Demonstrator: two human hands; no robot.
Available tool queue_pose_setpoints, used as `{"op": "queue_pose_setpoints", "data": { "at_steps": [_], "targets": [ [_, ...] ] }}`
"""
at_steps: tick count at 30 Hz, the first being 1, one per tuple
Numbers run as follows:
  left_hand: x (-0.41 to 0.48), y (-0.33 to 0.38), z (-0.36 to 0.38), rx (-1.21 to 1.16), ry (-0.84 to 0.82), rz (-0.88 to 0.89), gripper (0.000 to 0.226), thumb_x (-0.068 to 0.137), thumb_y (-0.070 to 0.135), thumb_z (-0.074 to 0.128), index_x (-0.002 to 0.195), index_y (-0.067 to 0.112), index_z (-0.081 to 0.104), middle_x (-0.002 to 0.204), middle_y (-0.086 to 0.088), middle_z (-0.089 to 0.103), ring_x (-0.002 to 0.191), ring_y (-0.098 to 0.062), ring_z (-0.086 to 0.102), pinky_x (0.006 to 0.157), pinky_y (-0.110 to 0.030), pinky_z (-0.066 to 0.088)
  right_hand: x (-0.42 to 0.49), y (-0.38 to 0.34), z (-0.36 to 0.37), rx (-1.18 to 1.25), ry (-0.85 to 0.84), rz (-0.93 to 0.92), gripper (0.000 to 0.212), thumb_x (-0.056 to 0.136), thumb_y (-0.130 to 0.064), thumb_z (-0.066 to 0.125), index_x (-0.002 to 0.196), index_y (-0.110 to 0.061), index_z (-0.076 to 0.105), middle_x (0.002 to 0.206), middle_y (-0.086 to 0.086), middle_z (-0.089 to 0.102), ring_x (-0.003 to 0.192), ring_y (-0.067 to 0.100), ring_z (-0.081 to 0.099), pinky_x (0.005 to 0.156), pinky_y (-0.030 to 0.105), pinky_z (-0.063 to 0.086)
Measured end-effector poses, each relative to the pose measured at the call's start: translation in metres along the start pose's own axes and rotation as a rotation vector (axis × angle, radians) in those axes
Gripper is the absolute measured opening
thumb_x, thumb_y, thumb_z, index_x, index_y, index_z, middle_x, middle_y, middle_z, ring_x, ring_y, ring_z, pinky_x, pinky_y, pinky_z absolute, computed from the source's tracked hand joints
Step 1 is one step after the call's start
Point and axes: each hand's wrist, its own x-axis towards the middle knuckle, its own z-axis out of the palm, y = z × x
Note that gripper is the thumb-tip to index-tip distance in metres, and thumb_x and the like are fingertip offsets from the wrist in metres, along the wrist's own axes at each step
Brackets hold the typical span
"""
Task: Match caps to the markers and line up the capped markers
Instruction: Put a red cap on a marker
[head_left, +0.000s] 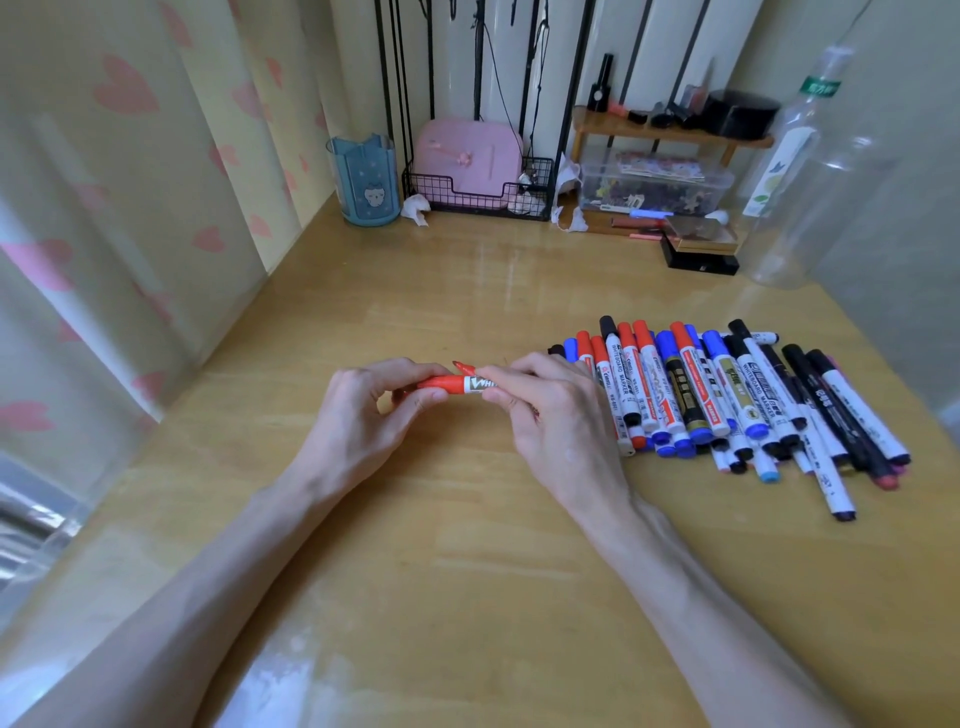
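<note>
Left hand (371, 402) grips red marker (451, 385) at coloured end, right hand (550, 415) pinches barrel, likely seating cap; marker pile (727, 395) lies right.

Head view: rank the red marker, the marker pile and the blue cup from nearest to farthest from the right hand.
1. Red marker, gripped by the right hand.
2. Marker pile, just to its right.
3. Blue cup, far back left corner.

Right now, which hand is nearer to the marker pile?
Right. The right hand sits just beside the pile, at its left edge; the left hand is farther left, across the red marker both hold.
</note>
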Motion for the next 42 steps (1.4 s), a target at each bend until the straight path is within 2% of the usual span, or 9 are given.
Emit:
{"op": "queue_pose_setpoints", "data": {
  "at_steps": [10,16,20,24,28,32,37,39,42],
  "targets": [
    [0.001,0.003,-0.006,0.015,0.021,0.011,0.020,0.096,0.030,0.072,0.108,0.017,0.081,0.086,0.009,0.074,0.079,-0.018,0.067,0.080,-0.031,0.052,-0.002,-0.010,0.008,-0.020,0.047,0.019,0.023,0.092,-0.016,0.071,0.113,-0.021,0.080,0.089,-0.005,0.072,0.076,0.020,0.063,0.071,0.044,0.049],
    [0.003,0.002,-0.009,-0.010,-0.037,-0.022,0.014,0.099,0.028,0.069,0.109,0.021,0.077,0.089,0.010,0.074,0.081,-0.016,0.066,0.080,-0.031,0.052,-0.001,-0.014,0.001,0.038,-0.052,0.067,0.024,0.097,-0.024,0.070,0.120,-0.022,0.077,0.092,-0.008,0.070,0.069,0.009,0.056,0.064,0.033,0.049],
    [0.011,0.002,-0.012,-0.280,-0.061,-0.138,0.013,0.099,0.021,0.069,0.109,0.012,0.072,0.099,0.000,0.074,0.084,-0.021,0.071,0.079,-0.034,0.058,0.002,-0.023,0.000,0.055,-0.061,0.123,0.021,0.100,-0.037,0.065,0.116,-0.027,0.075,0.088,-0.009,0.067,0.072,0.012,0.061,0.065,0.039,0.051],
    [0.011,0.013,-0.012,-0.533,0.020,-0.230,0.013,0.101,0.008,0.060,0.102,-0.004,0.064,0.094,-0.005,0.068,0.074,-0.004,0.062,0.071,-0.016,0.052,0.002,-0.029,-0.003,0.128,-0.075,0.150,0.028,0.103,-0.045,0.057,0.113,-0.027,0.076,0.085,-0.010,0.068,0.076,0.012,0.061,0.066,0.036,0.050],
    [0.014,0.016,-0.013,-0.593,0.079,-0.272,0.024,0.100,0.025,0.061,0.099,0.001,0.066,0.095,-0.001,0.074,0.068,-0.007,0.053,0.069,-0.021,0.044,0.005,-0.015,-0.002,-0.154,0.042,0.176,0.018,0.099,-0.026,0.065,0.108,-0.017,0.077,0.093,-0.002,0.073,0.089,0.022,0.060,0.077,0.038,0.050],
    [0.013,0.017,-0.007,-0.607,0.130,-0.337,0.037,0.097,0.029,0.065,0.102,-0.007,0.066,0.090,-0.003,0.076,0.067,-0.007,0.053,0.065,-0.022,0.043,0.003,-0.009,0.008,-0.544,-0.150,0.175,0.022,0.088,-0.037,0.076,0.096,-0.017,0.079,0.088,0.003,0.068,0.094,0.029,0.051,0.080,0.042,0.045],
    [0.016,0.019,0.001,-0.530,0.179,-0.377,0.020,0.099,0.019,0.067,0.099,-0.001,0.072,0.084,-0.003,0.074,0.071,0.002,0.067,0.064,-0.010,0.049,0.006,-0.012,0.011,-0.601,-0.130,0.189,0.018,0.086,-0.034,0.078,0.080,-0.017,0.076,0.075,0.003,0.068,0.085,0.029,0.051,0.078,0.041,0.040],
    [0.019,0.020,0.003,-0.468,0.181,-0.373,0.016,0.096,0.024,0.071,0.098,0.008,0.074,0.085,-0.004,0.075,0.080,-0.003,0.071,0.067,-0.011,0.052,0.008,-0.011,0.008,-0.596,-0.090,0.224,0.020,0.090,-0.036,0.073,0.081,-0.018,0.075,0.076,0.002,0.069,0.085,0.028,0.052,0.077,0.040,0.039],
    [0.028,0.020,0.008,-0.370,0.147,-0.374,0.020,0.095,0.030,0.075,0.109,0.015,0.073,0.086,-0.006,0.077,0.078,-0.008,0.068,0.058,-0.017,0.053,0.010,-0.006,0.000,-0.558,-0.018,0.274,0.022,0.092,-0.038,0.069,0.083,-0.019,0.074,0.077,0.001,0.069,0.085,0.027,0.050,0.077,0.039,0.039]
  ]
}}
